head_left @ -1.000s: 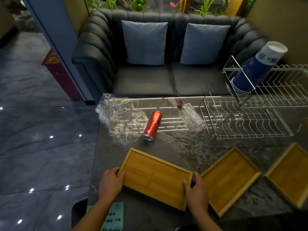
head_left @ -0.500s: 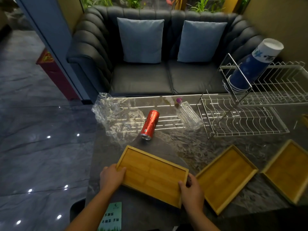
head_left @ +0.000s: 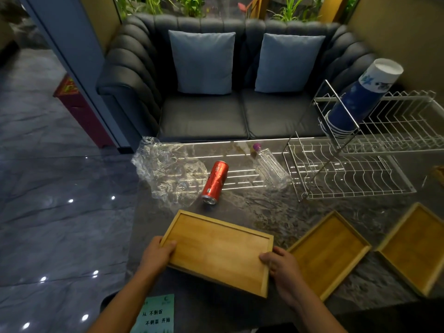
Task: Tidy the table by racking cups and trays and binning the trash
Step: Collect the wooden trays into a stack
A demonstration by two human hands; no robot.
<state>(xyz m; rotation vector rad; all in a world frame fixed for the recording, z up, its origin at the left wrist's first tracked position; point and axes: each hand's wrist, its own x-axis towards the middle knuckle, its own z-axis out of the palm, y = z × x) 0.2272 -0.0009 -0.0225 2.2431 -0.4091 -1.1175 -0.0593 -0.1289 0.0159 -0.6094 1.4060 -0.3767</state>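
Marble-patterned table (head_left: pixel 276 207) runs out of view on the right, cutting off the wire rack (head_left: pixel 348 174) and outermost of two spare trays (head_left: pixel 418 248). The bamboo tray (head_left: pixel 216 251) now sits raised and tilted compared with a second ago, clasped at its short ends between the left hand (head_left: pixel 156 254) and right hand (head_left: pixel 282 265); whether it clears the table is unclear.

Trays (head_left: pixel 217 251) honey-yellow bamboo, faint lengthwise grain. Can (head_left: pixel 215 181) red, silver end. Bottle (head_left: pixel 270 168) clear, purple cap. Plastic wrap (head_left: pixel 168 174) transparent, crinkled. Rack (head_left: pixel 348 174) white wire. Cups (head_left: pixel 355 102) dark blue, white band. Table (head_left: pixel 264 207) dark grey marble veining. Sofa (head_left: pixel 204 116) black, cushions (head_left: pixel 203 62) pale blue.
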